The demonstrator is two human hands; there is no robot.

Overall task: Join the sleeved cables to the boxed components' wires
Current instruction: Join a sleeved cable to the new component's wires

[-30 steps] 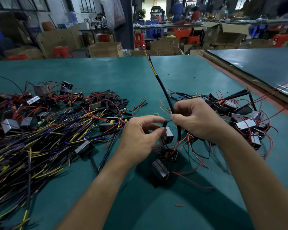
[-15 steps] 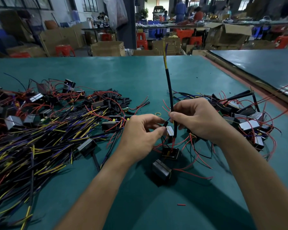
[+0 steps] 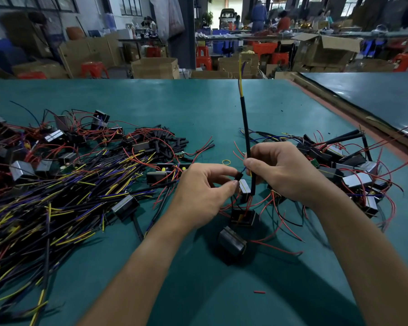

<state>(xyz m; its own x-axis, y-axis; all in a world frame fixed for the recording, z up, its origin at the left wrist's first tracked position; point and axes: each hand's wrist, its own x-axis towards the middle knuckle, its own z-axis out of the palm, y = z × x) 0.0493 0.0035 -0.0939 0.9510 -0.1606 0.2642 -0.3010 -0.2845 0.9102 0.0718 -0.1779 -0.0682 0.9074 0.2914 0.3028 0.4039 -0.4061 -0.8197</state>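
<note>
At the bench's left edge I see a heap of black-sleeved cables with yellow and purple ends [image 3: 57, 196] — it runs out of frame. Near the middle of the green bench [image 3: 198, 102], the left hand [image 3: 198, 191] pinches a short black tube piece [image 3: 238, 177] between thumb and forefinger. The wire joint there is too small for me to make out. The right hand [image 3: 285, 170] grips a long black-sleeved cable [image 3: 245, 128] upright, thumb in front and curled fingers mostly hidden behind it. Just below the hands lie a silver-topped boxed component [image 3: 244, 187] and a black boxed component [image 3: 231, 241] trailing red wires. Toward the right edge sits a tangled pile of boxed components [image 3: 353, 175] — partly covered by the right forearm.
</note>
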